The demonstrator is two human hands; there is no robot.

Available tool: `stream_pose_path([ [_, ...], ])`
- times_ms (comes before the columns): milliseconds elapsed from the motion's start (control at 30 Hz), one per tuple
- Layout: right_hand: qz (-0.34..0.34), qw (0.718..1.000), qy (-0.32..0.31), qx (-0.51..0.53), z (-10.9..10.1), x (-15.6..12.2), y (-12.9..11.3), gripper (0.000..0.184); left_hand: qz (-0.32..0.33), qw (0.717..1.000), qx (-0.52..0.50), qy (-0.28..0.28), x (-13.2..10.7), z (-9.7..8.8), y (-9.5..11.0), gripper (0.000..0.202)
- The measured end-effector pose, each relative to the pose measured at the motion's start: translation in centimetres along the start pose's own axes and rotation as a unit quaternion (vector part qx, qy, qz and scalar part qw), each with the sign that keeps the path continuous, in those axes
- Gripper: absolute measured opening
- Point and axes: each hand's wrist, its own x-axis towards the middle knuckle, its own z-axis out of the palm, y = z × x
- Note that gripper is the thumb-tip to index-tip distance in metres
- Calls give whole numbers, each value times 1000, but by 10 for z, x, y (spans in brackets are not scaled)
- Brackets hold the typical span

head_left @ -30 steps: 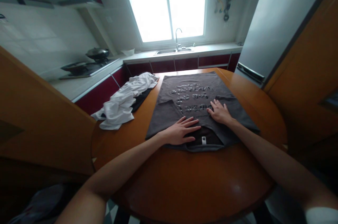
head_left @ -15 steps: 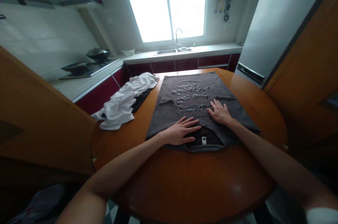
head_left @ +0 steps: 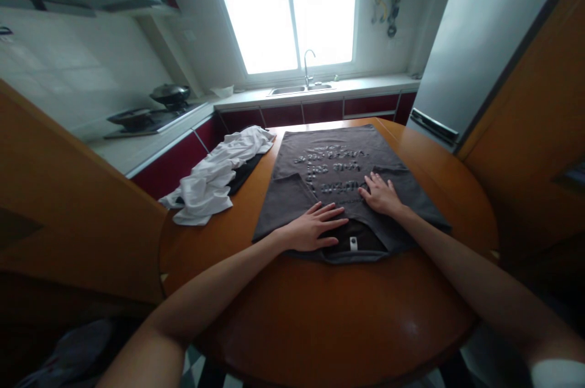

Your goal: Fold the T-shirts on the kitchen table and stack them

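A dark grey T-shirt lies spread flat on the round wooden table, its neckline toward me and raised dark lettering across its front. A small white label shows inside the collar. My left hand rests flat on the shirt just left of the neck opening, fingers spread. On the right, my right hand lies on the cloth beside the lettering, near the right sleeve, with its fingers stretched out. Neither hand grips the fabric.
Crumpled white clothing lies with a black garment at the table's left edge. Beyond are a counter with a sink and a stove with pans. A fridge stands at the right.
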Motion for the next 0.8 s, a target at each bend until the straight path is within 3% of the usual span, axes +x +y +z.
stream_pose_path([
  [800,0,1000,-2,-1,1,0,1,67,3,1000,-1,-1,0,0,-1,63],
])
